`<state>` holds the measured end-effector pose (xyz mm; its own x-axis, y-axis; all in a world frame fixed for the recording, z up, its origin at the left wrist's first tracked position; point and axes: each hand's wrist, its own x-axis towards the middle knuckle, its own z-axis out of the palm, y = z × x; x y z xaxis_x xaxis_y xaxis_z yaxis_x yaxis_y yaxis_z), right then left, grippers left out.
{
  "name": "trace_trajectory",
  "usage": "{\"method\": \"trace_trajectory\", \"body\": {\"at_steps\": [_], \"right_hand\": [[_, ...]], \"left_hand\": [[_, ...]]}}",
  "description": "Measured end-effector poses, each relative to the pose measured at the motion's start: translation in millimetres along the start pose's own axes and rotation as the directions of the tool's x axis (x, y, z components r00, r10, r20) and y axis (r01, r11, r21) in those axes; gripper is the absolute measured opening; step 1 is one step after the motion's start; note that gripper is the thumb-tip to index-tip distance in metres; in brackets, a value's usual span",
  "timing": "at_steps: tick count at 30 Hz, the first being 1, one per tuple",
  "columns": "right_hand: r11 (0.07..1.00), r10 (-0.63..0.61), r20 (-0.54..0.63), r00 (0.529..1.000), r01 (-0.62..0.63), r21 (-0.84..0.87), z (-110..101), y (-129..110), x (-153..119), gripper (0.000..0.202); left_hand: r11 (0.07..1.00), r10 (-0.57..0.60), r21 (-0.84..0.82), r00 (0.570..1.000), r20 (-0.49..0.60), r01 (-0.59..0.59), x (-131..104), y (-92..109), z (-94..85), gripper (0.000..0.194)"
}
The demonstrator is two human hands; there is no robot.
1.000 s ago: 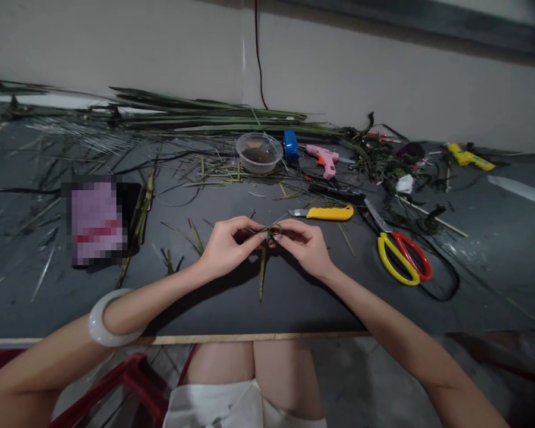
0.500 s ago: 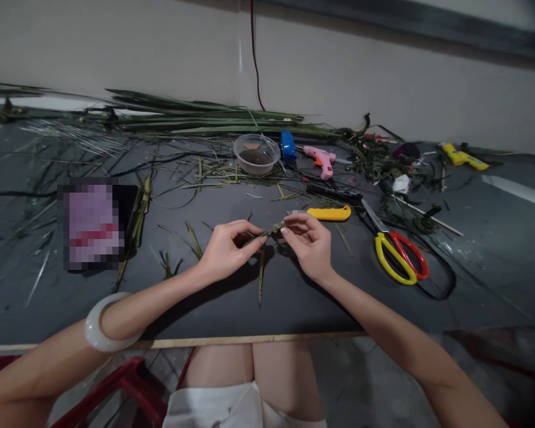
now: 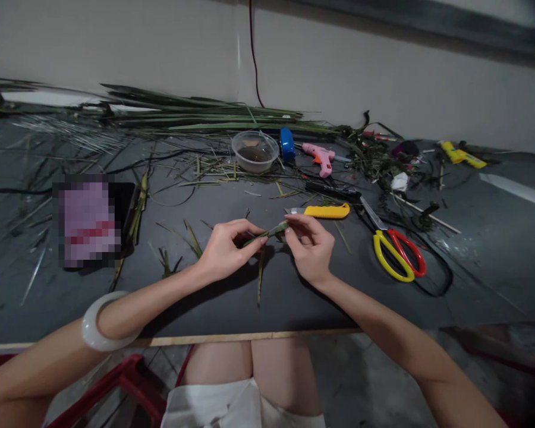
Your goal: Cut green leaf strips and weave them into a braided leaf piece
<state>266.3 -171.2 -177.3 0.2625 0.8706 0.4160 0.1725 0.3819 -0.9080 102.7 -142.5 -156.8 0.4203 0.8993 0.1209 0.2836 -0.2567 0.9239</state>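
Between my two hands a small green leaf piece (image 3: 277,229) stretches above the dark table. My left hand (image 3: 232,248) pinches its left end between thumb and fingertips. At the other end my right hand (image 3: 311,245) has thumb and fingers closed on the leaf piece. A yellow utility knife (image 3: 326,211) lies just beyond my right hand. Under the hands a thin yellowish leaf strip (image 3: 260,278) rests on the table, and more green scraps (image 3: 168,265) lie left of my left hand.
Scissors with yellow and red handles (image 3: 395,255) lie right. Farther back are a clear bowl (image 3: 255,161) of liquid, blue tape (image 3: 287,144), a pink glue gun (image 3: 320,159) and long green leaves (image 3: 196,113). A phone-like device (image 3: 127,199) with a blurred screen lies left.
My right hand has turned slightly and shifted a little right, and the leaf piece between my hands now shows a smoother, flatter side. The view has shifted slightly.
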Motion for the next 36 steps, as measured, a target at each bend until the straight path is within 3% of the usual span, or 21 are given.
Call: {"method": "trace_trajectory", "body": {"at_steps": [7,12,18,29,36], "right_hand": [[0.999,-0.016,-0.007,1.000,0.016,-0.035,-1.1,1.2,-0.4,0.020],[0.994,-0.089,0.000,0.996,0.089,-0.066,-0.7,2.5,-1.8,0.010],[0.991,-0.113,-0.030,0.993,0.111,-0.070,0.3,2.3,-3.1,0.010],[0.957,-0.206,0.061,0.977,0.214,-0.195,-3.2,-6.0,0.9,0.020],[0.969,-0.153,0.016,0.988,0.153,-0.194,-6.7,-7.2,4.8,0.010]], "left_hand": [[1.000,-0.022,0.002,0.999,0.025,0.022,-0.1,-0.2,-0.6,0.022],[1.000,-0.030,0.001,0.999,0.038,0.030,0.2,0.7,0.0,0.023],[1.000,-0.022,0.001,0.998,0.058,0.022,0.2,2.9,0.7,0.023],[0.998,0.039,0.051,0.998,0.052,-0.041,-0.4,0.8,0.9,0.021],[0.989,0.069,0.132,0.998,0.012,-0.070,0.3,1.1,-0.6,0.019]]}}
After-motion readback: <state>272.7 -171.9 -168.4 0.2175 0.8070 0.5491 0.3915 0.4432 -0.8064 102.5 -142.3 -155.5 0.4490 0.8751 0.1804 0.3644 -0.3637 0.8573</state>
